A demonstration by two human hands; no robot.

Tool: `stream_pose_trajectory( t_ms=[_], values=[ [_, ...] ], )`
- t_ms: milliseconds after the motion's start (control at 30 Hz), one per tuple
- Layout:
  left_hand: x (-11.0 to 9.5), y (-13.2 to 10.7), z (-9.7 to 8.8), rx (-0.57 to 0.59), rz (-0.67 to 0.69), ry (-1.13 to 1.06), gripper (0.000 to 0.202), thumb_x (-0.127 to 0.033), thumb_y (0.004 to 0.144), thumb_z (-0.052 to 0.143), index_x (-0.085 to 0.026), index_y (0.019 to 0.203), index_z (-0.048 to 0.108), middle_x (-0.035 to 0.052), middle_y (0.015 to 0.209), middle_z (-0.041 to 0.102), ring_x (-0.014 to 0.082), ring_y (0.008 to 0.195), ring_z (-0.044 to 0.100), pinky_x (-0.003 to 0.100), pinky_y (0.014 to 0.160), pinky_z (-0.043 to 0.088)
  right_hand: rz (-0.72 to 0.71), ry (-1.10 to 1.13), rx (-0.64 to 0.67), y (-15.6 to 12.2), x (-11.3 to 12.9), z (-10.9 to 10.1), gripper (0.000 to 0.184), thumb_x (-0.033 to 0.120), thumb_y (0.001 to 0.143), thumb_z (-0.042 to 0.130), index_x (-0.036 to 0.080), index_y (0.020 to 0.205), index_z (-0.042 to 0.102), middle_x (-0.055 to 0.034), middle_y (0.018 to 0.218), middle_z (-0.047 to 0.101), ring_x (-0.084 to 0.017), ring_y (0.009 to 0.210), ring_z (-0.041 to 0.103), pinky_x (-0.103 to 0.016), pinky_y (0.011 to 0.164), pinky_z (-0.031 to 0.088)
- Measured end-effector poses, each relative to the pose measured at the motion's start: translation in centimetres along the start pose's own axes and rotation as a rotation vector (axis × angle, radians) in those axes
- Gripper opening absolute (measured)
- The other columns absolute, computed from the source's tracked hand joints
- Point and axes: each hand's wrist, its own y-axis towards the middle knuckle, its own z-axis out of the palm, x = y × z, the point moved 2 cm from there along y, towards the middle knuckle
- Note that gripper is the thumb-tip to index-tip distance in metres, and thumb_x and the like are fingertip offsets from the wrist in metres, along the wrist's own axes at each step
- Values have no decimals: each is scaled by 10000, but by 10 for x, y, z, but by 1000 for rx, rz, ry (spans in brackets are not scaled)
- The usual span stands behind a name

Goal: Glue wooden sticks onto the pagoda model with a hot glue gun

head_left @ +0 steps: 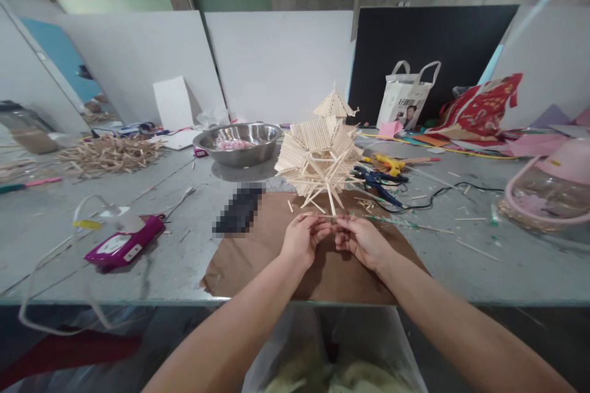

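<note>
Between my two hands is a thin wooden stick (328,217), lying roughly level above the brown paper (258,270). The fingers of my left hand (306,234) pinch its left part, and those of my right hand (357,236) pinch its right part. Just beyond my fingertips stands a pagoda-like model (318,147) built from many pale sticks, with a pointed roof on top. One of its sticks reaches down toward my hands; whether it touches the held stick I cannot tell.
Left are a purple power strip (133,242) with a white cable, a stick pile (110,153) and a steel bowl (239,147). Right are a yellow glue gun (389,164), dark blue pliers (380,184), a black cord and a pink-handled jug (553,184). A pixelated dark object (239,209) lies left of the model.
</note>
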Motion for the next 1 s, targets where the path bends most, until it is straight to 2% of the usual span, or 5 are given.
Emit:
stream_pose_trajectory(
  t_ms=[200, 400, 533, 767, 1000],
  values=[
    [0, 0, -2, 8, -24, 7, 118, -11, 697, 492, -127, 702, 477, 26, 539, 593, 113, 471, 599, 182, 463, 500, -60, -349, -62, -10, 13, -19, 136, 234, 697, 502, 183, 821, 476, 21, 611, 569, -80, 404, 510, -214, 397, 419],
    [0, 2, -3, 0, -61, -1, 151, 12, 732, 407, -118, 779, 466, 63, 597, 606, 128, 512, 622, 194, 492, 517, -237, -960, -314, -2, 62, -84, 143, 237, 705, 497, 184, 820, 563, -26, 710, 628, -139, 515, 556, -276, 538, 426],
    [-1, 1, -2, -10, -73, -8, 187, 33, 727, 383, -116, 819, 450, 72, 655, 606, 149, 556, 638, 210, 510, 528, -313, -1345, -445, 8, 91, -115, 188, 207, 724, 463, 155, 821, 615, -86, 819, 648, -236, 768, 583, -332, 700, 386],
    [-1, -3, 0, -15, -53, -25, 227, 36, 717, 391, -123, 861, 461, 19, 640, 546, 157, 583, 643, 224, 528, 532, -323, -1781, -250, 41, 84, -97, 245, 184, 746, 433, 203, 884, 635, -78, 988, 634, -228, 932, 544, -299, 754, 361],
    [-1, -6, -2, -21, -7, 7, 285, 18, 695, 412, -123, 935, 473, 2, 600, 525, 127, 512, 606, 229, 468, 513, -173, -1984, -223, 58, 81, -93, 251, 135, 706, 436, 163, 866, 628, -151, 958, 623, -257, 869, 569, -294, 636, 373]
  ],
)
